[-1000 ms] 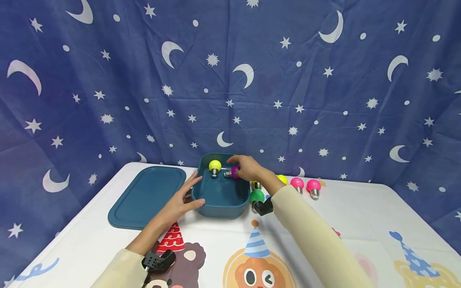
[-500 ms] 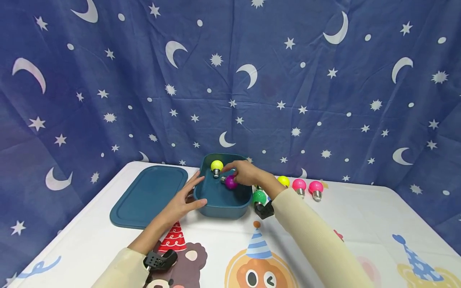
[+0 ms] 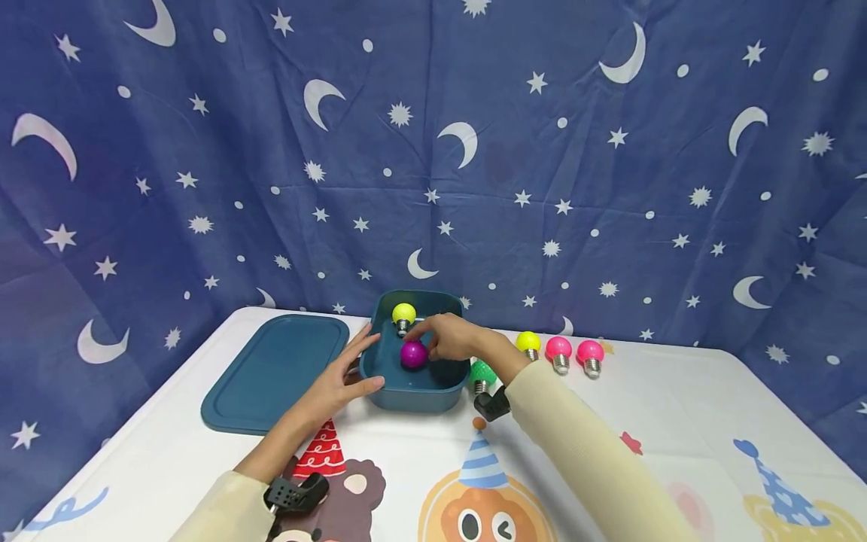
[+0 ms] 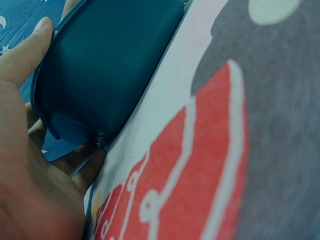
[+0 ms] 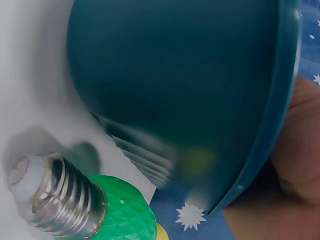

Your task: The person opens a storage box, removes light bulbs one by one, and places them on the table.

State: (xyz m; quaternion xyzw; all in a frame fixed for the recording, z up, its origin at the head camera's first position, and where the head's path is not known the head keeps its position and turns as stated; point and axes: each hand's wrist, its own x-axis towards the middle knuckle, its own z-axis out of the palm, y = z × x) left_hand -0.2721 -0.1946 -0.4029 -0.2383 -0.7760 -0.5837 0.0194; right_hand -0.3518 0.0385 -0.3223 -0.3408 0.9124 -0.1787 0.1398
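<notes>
Teal box: open, on the worktop, centre, its lid lying flat just to the left.

Purple bulb: inside the box, mid-floor, just left of the right hand's fingertips; whether they touch it cannot be told. Its screw base is hidden, so its long axis is unclear.

Yellow bulb: far left corner of the box, cap toward the near side.

Right grip: fingers loosely bent over the box, pinching nothing that shows.

Left hand: fingers straight, spread against the box's left wall, thumb at the near corner. The right hand is nearer the purple bulb.

Outside, right of the box: green bulb, another yellow bulb, two pink bulbs.

Left wrist view: palm and thumb laid on the box's outer wall. Right wrist view: green bulb's metal thread lying just beside the box, which the head view half hides.
</notes>
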